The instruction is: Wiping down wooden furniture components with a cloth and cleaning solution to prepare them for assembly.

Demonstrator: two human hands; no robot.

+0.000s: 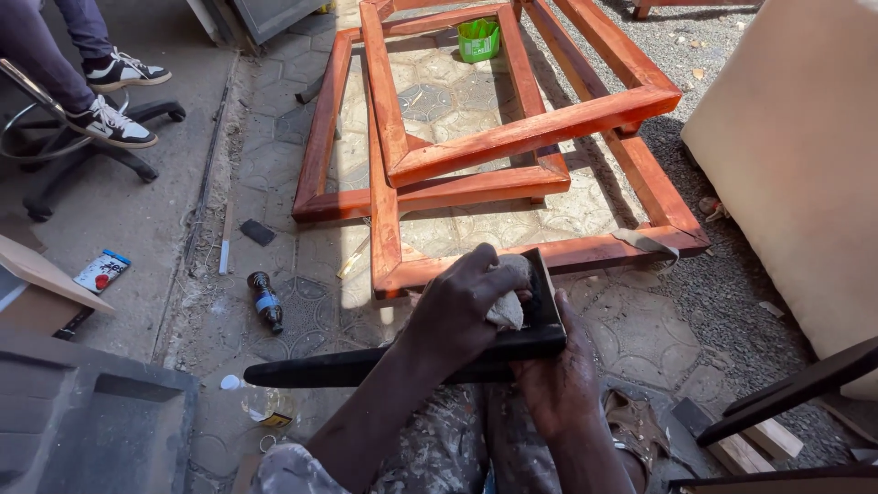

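Observation:
A black-painted wooden piece (347,366), long with a short upright end, lies across my paint-spattered lap. My left hand (457,316) presses a crumpled pale rag (508,309) against the upright end of that piece. My right hand (560,384) grips the piece from below at the same end, its fingers stained dark. The far tip of the piece points left over the paving.
Reddish-brown wooden frames (512,137) lie stacked on the paved ground ahead, a green container (478,39) beyond them. A dark bottle (267,302) and a clear bottle (261,400) lie at left. Another person's sneakered feet (114,123) rest by an office chair. A beige upholstered panel (796,165) stands at right.

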